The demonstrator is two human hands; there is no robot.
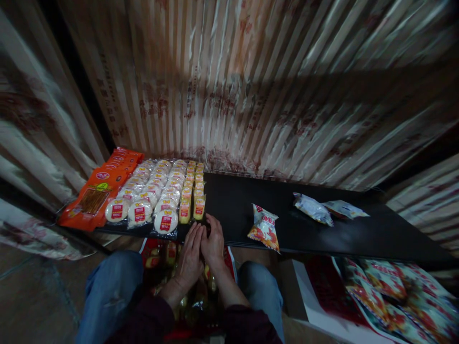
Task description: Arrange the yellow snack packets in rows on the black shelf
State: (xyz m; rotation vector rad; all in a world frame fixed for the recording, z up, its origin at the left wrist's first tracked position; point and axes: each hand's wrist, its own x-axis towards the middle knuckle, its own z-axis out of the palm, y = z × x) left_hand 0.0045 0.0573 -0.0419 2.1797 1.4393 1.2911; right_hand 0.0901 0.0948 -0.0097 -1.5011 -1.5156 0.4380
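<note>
My left hand (pixel 192 253) and my right hand (pixel 213 239) are pressed close together at the front edge of the black shelf (pixel 229 205). Their fingers are bent inward, and whatever lies between them is hidden. Just beyond the fingertips stand two rows of small yellow snack packets (pixel 199 206) with red labels. To their left are three rows of round white rice crackers (pixel 166 221) in clear wrappers. An open bag of similar yellow packets (pixel 171 251) lies below the hands, between my knees.
Overlapping orange snack bags (pixel 91 196) lie at the shelf's left end. A white-and-orange snack bag (pixel 264 227) and two pale packets (pixel 313 209) lie further right. Below right, a box (pixel 315 306) holds more snack bags (pixel 385 279). Patterned curtain sheeting (pixel 229 95) hangs behind.
</note>
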